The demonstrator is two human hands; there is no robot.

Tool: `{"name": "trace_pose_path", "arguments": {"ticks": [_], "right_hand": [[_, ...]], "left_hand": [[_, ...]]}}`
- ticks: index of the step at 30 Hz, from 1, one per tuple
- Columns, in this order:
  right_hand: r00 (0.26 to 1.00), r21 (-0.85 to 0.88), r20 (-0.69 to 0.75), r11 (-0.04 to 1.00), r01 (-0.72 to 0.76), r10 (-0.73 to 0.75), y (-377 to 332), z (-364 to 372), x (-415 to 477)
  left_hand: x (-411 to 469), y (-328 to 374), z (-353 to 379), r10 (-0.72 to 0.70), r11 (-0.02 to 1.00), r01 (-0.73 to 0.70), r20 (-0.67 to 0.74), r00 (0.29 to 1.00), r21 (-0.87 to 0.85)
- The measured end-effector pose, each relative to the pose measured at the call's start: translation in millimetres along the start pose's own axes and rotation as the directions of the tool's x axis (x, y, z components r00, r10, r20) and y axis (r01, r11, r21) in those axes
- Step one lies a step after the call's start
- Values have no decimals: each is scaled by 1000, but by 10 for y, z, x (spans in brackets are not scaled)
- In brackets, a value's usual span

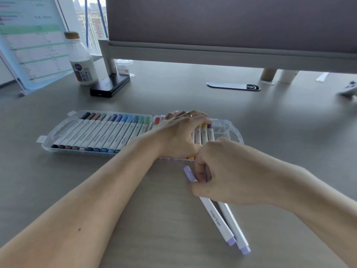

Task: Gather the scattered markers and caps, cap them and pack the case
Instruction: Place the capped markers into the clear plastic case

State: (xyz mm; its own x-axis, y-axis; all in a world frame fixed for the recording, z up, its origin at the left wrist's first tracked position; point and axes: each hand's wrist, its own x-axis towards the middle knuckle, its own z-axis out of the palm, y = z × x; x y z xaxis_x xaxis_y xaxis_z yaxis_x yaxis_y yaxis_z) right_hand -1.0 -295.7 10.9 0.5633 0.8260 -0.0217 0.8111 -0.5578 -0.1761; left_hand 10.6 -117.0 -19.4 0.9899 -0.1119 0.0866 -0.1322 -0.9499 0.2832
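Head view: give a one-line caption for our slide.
Left hand rests on packed markers in the clear case while the right hand grips two lilac-capped markers.

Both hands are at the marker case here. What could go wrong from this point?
The right hand grips two lilac-capped markers together near one end; seating one might let the other slip onto the desk. The left hand rests on the seated markers in the case, beside the free slots, so incoming markers could bump it or unseat a neighbour.

Grey desk, open clear marker case, milk bottle, black phone, small lidded jar
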Motion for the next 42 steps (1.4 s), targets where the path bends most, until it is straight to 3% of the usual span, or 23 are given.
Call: {"name": "trace_pose_path", "arguments": {"ticks": [4,9,12,15,24,34,36,39,42], "right_hand": [[1000,16,6,1000,17,-17,-7,-9,32],[999,234,-19,972,32,-28,79,-369,121],[997,563,-77,825,48,-5,205,-562,259],[983,718,-172,691,78,67,334,-663,374],[965,850,-154,527,18,214,683,-633,500],[932,872,-68,474,-118,356,935,-454,591],[930,873,-47,468,-140,365,951,-429,602],[936,860,-8,480,-174,353,948,-391,610],[934,756,8,609,-240,358,968,-337,626]], "left_hand": [[12,-34,-4,6,1000,-6,-8,1000,2],[5,-27,2,-68,998,67,36,997,21],[16,-34,25,-53,998,53,-25,998,-20],[-1,1,9,8,1000,-8,-35,999,1],[25,-36,37,9,1000,-9,-29,1000,10],[-28,-54,9,-3,999,2,3,1000,54],[-35,-59,10,-5,999,7,-45,999,39],[-36,-79,-7,-12,998,-2,-234,972,-58],[-24,-51,-27,14,988,-69,-369,929,-138]]}}
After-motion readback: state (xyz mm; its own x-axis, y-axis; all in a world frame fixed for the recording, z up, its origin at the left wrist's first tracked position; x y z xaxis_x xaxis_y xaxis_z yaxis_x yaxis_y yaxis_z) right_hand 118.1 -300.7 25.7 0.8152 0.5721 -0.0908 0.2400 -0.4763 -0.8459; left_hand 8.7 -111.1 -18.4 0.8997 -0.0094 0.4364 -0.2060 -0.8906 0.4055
